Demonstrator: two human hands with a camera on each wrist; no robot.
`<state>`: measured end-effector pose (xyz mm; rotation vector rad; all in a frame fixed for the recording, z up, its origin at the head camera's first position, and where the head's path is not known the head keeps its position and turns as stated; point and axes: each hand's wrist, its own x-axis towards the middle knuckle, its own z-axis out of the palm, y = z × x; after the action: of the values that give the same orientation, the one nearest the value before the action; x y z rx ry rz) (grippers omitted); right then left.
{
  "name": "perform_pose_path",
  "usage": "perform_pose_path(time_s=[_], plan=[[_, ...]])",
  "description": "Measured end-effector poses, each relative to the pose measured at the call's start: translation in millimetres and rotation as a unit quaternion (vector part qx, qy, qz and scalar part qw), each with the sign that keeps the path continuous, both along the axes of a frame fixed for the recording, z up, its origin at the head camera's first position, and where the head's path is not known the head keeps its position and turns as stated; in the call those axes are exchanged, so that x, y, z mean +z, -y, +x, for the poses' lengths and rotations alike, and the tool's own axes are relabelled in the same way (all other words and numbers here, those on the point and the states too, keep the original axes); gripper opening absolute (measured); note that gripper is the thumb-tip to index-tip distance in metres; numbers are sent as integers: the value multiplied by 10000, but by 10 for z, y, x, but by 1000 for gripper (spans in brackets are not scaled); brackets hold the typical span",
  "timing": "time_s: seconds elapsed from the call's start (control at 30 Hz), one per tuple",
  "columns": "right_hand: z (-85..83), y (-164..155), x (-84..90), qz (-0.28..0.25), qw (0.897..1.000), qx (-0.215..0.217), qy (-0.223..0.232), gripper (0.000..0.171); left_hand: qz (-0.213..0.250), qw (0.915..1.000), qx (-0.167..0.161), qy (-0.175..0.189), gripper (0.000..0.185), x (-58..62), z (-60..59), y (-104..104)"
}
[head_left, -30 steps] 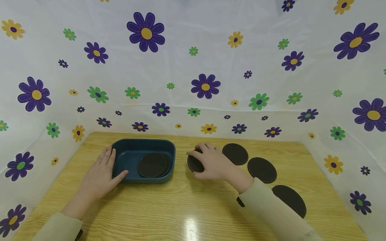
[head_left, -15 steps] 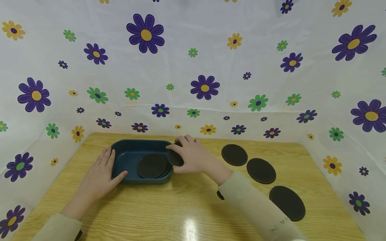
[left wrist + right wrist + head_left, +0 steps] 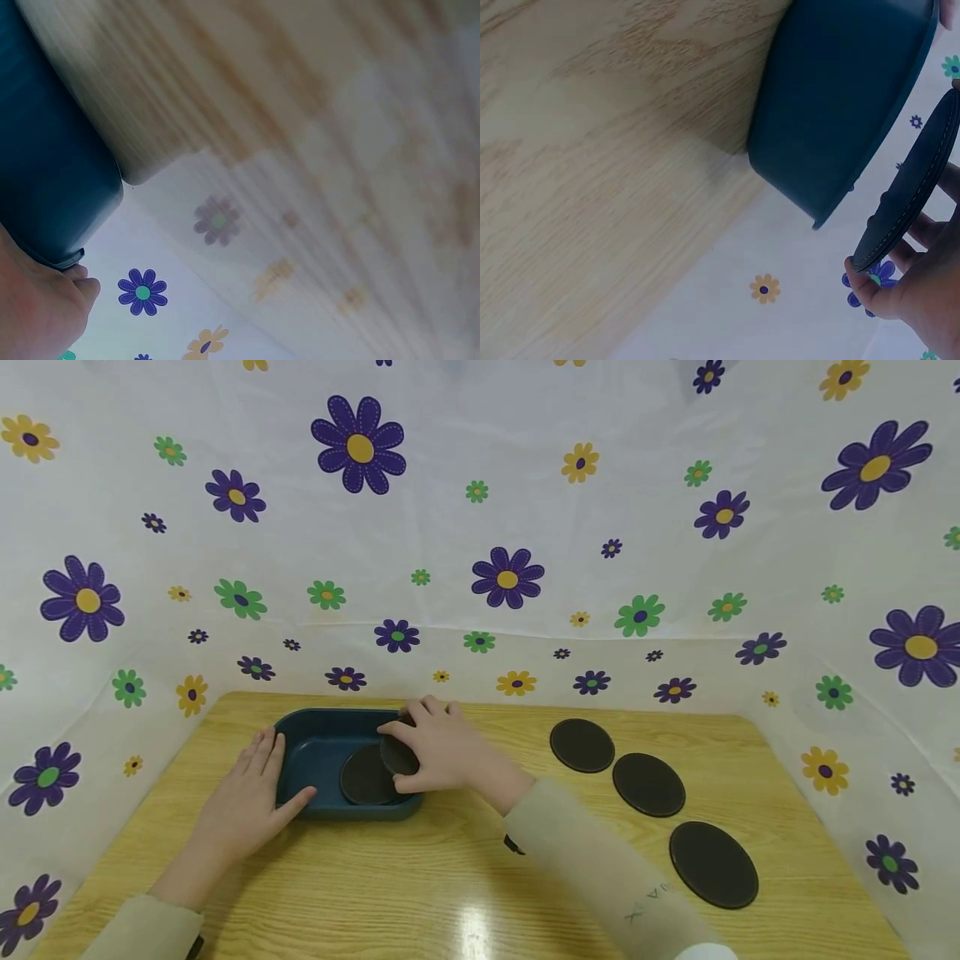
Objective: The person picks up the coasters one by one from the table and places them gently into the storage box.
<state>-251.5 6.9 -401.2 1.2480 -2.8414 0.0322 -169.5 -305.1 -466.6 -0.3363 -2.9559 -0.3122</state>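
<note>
**Held disc [image 3: 397, 756] tilted above blue box [image 3: 348, 813], right end**

Right hand [image 3: 447, 747]: grip clamped on the disc's edge, fingers and thumb spread round it, apparently to keep its underside free. The disc lies at the fingertips, apart from the box's rim. Left hand [image 3: 251, 795]: fingers straight against the box's left end, presumably steadying it. At least 1 flat disc [image 3: 365, 777] lies inside the box; 3 loose discs [image 3: 648, 785] lie right of it on the desk [image 3: 450, 877].

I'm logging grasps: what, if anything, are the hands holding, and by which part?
The right hand holds a black disc by its edge. The left hand rests against the blue container, not gripping it.
</note>
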Motion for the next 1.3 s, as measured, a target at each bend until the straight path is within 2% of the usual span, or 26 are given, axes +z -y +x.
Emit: perform_pose_path(time_s=[0.57, 1.03, 1.3], plan=[[-52, 439, -193, 19, 9997, 227, -2, 71, 8, 9999, 38, 96, 103, 12, -2, -4], [-17, 508, -318, 188, 9997, 93, -114, 69, 39, 10000, -17, -87, 101, -7, -2, -13], [-50, 436, -311, 108, 9996, -31, -250, 68, 13, 10000, 28, -33, 102, 1, -10, -6]])
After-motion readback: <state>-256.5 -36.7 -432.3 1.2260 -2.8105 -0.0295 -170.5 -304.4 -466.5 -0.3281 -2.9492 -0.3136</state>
